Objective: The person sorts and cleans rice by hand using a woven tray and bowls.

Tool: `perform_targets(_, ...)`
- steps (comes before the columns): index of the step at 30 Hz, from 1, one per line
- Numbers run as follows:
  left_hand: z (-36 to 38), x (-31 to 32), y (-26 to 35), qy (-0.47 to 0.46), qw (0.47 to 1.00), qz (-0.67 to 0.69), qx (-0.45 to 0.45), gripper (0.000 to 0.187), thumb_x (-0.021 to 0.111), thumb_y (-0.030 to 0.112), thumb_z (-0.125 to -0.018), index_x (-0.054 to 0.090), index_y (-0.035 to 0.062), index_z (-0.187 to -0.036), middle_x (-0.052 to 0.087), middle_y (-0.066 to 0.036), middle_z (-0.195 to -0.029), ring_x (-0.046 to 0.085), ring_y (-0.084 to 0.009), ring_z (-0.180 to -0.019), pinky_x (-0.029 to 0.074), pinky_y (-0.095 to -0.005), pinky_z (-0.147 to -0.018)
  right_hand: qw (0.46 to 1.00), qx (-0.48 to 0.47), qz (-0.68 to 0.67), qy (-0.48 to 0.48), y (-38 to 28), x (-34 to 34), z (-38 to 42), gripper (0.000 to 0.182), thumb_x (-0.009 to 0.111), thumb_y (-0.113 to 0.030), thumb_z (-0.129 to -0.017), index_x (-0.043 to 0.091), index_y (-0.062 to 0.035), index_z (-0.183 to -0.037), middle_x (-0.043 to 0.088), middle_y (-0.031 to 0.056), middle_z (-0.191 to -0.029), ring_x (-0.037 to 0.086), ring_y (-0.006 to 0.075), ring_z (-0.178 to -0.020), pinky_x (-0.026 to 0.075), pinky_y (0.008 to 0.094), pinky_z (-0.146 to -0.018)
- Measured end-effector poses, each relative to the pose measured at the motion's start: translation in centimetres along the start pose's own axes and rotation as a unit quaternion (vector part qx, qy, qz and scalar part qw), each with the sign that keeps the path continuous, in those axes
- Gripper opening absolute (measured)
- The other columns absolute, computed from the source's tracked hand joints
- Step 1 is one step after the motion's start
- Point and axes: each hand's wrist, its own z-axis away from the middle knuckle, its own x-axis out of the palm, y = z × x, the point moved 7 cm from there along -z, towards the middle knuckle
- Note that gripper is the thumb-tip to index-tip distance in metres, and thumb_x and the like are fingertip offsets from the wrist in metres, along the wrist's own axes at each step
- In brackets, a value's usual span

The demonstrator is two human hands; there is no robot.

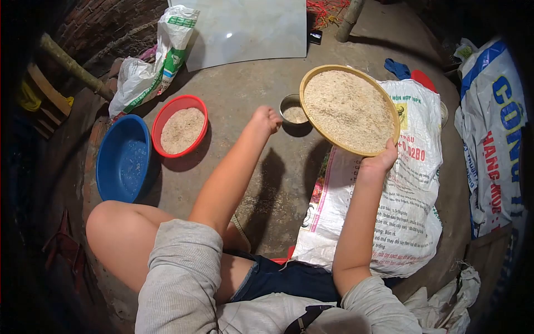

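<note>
Tan grain tray (351,109): right hand (382,158) grips rim, left hand (267,119) apart.

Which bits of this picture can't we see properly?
Most fingers of the right hand: head view, hidden beneath the round tan woven tray.
Inside the left hand: head view, hidden by its curled fingers.
Silver metal pot's right side: head view, behind the tray.
Red thing at bottom: head view, mostly behind dark blue shorts.

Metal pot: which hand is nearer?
Left. The left hand is just left of the metal pot; the right hand is farther off to the right, gripping the round tray.
</note>
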Motion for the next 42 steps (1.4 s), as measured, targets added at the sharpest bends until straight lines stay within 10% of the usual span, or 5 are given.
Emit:
perform_targets(6, -1.7, 9.2, 1.1, -0.154, 0.973, -0.077, 0.155, 0.021, 0.039, 0.023, -0.089, 0.051, 0.007, -0.083, 0.045, -0.004, -0.062, 0.04, -0.0148, -0.046, 0.038, -0.027, -0.041, 0.998, -0.007, -0.01, 0.065, -1.6, -0.9, 0.6, 0.039, 0.03, -0.015, -0.093, 0.037, -0.0045, -0.13, 0.045, 0.015, -0.126, 0.048, 0.0294, -0.113, 0.043, 0.0446, -0.093)
perform_targets(10, -9.1, 5.8, 4.3, -0.103, 0.878, -0.307, 0.353, 0.047, 0.037, 0.031, -0.091, 0.041, -0.0007, -0.125, 0.05, -0.02, -0.118, 0.055, -0.0337, -0.099, 0.047, -0.0474, -0.08, 0.994, 0.008, -0.022, 0.11, -2.5, -0.3, 1.4, 0.039, 0.031, -0.017, -0.093, 0.037, -0.0046, -0.13, 0.045, 0.0141, -0.126, 0.047, 0.0281, -0.115, 0.042, 0.0444, -0.094)
perform_targets(15, -4.1, 0.9, 0.6, 0.116, 0.942, -0.249, 0.196, 0.052, 0.034, 0.034, -0.091, 0.033, 0.0033, -0.133, 0.046, -0.02, -0.124, 0.052, -0.0368, -0.107, 0.047, -0.0462, -0.084, 0.996, 0.012, -0.039, 0.078, -2.2, -0.3, 1.0, 0.039, 0.032, -0.015, -0.093, 0.037, -0.0072, -0.13, 0.046, 0.0133, -0.125, 0.047, 0.0283, -0.114, 0.044, 0.044, -0.092)
perform_targets(19, 3.6, 7.1, 0.7, -0.169, 0.908, -0.303, 0.235, 0.064, 0.036, 0.05, -0.091, 0.025, 0.0103, -0.139, 0.048, -0.017, -0.122, 0.058, -0.0279, -0.096, 0.051, -0.0315, -0.077, 0.999, 0.007, -0.021, 0.039, -2.5, 1.6, 1.9, 0.038, 0.032, -0.012, -0.092, 0.039, -0.0089, -0.129, 0.047, 0.0133, -0.124, 0.049, 0.0291, -0.111, 0.045, 0.0439, -0.091)
perform_targets(42, 24.5, 8.0, 4.8, -0.16, 0.826, -0.428, 0.331, 0.018, 0.052, 0.019, -0.086, 0.055, 0.0025, -0.094, 0.058, -0.006, -0.078, 0.057, -0.0155, -0.066, 0.049, -0.031, -0.059, 0.979, 0.11, 0.004, -0.173, -4.8, 10.3, 9.2, 0.036, 0.041, -0.012, -0.09, 0.043, 0.0012, -0.124, 0.055, 0.0149, -0.115, 0.056, 0.0266, -0.102, 0.045, 0.038, -0.09)
